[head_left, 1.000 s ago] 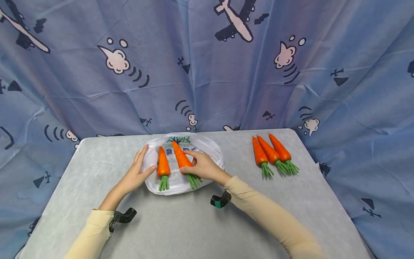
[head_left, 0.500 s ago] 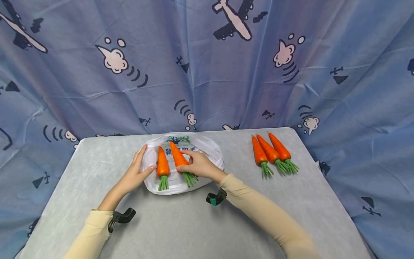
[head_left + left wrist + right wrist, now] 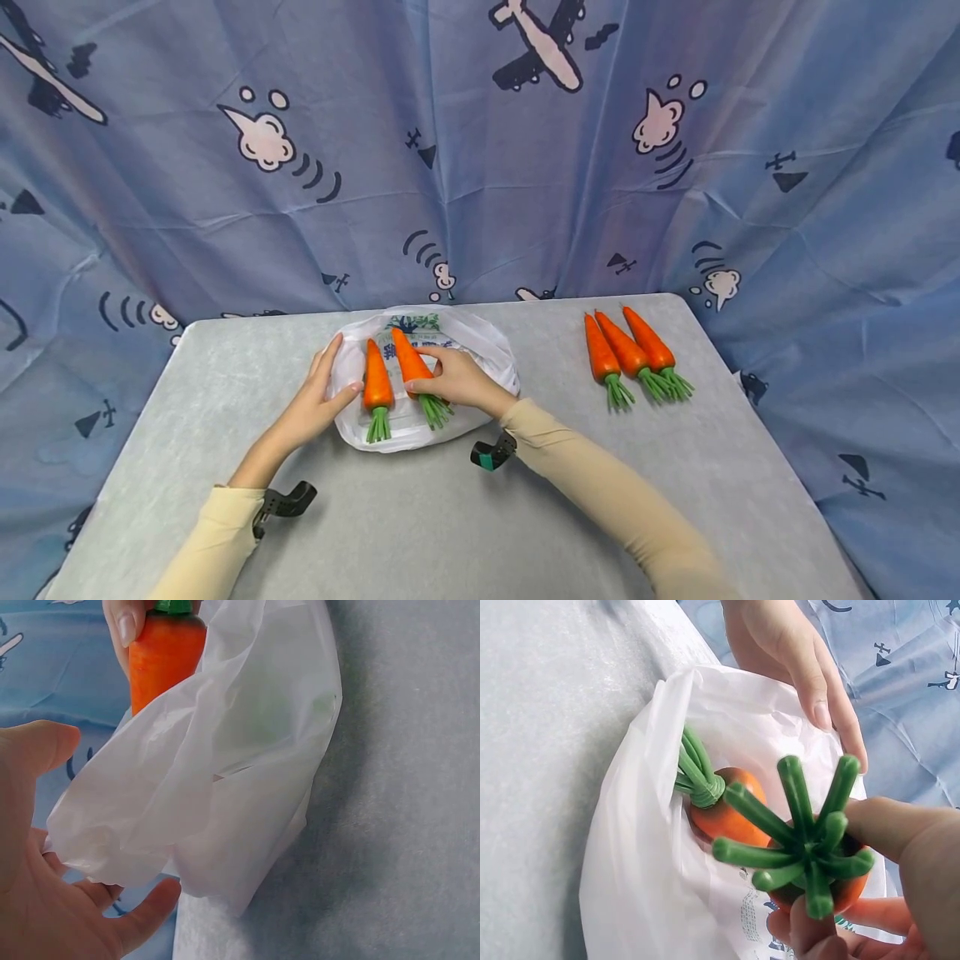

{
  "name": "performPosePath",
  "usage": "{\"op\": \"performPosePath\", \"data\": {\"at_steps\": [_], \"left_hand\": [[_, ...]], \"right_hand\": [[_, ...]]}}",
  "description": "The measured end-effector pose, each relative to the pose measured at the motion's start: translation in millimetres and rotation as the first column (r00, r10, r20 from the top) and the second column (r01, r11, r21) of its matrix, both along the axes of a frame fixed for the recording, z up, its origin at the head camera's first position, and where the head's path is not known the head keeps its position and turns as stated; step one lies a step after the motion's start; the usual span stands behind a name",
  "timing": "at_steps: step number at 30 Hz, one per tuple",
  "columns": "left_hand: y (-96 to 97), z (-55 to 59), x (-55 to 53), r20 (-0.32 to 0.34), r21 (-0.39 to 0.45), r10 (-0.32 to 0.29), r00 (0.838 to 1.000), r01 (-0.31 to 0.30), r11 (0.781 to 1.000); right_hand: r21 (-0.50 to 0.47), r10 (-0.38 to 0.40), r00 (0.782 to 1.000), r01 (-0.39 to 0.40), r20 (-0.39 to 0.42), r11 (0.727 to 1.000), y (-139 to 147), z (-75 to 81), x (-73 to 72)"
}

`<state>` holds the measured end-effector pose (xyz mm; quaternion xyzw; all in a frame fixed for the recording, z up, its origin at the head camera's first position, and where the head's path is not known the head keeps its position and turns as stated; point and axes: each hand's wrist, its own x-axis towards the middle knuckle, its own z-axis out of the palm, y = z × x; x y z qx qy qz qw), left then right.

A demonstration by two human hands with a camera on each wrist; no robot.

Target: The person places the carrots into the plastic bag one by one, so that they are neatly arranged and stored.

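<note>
A white plastic bag with printed characters lies spread on the table, its mouth facing me. One carrot with a green top rests inside its left part. To the right of that, my right hand grips a second carrot near its thick end, thumb on one side and fingers on the other. This carrot's green stalks point at the right wrist camera. My left hand lies at the bag's left edge with the thumb spread from the fingers; in the left wrist view, its fingers touch the plastic.
Three more carrots lie side by side at the back right of the grey table. Behind the table hangs a blue curtain printed with airplanes. Each wrist wears a small black camera.
My right hand has moved slightly left with its carrot, closer to the carrot lying in the bag. The left hand stays at the bag's edge, and the three carrots at right are unmoved.
</note>
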<state>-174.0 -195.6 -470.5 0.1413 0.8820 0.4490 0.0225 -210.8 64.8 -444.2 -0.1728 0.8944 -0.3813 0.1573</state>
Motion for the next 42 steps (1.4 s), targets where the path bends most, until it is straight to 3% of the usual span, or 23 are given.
{"op": "performPosePath", "data": {"at_steps": [42], "left_hand": [[-2.5,0.2,0.4,0.016,-0.009,0.010,1.000,-0.010,1.000]], "right_hand": [[0.007,-0.015,0.998,0.014,0.055,1.000,-19.0,-26.2,-18.9]]}}
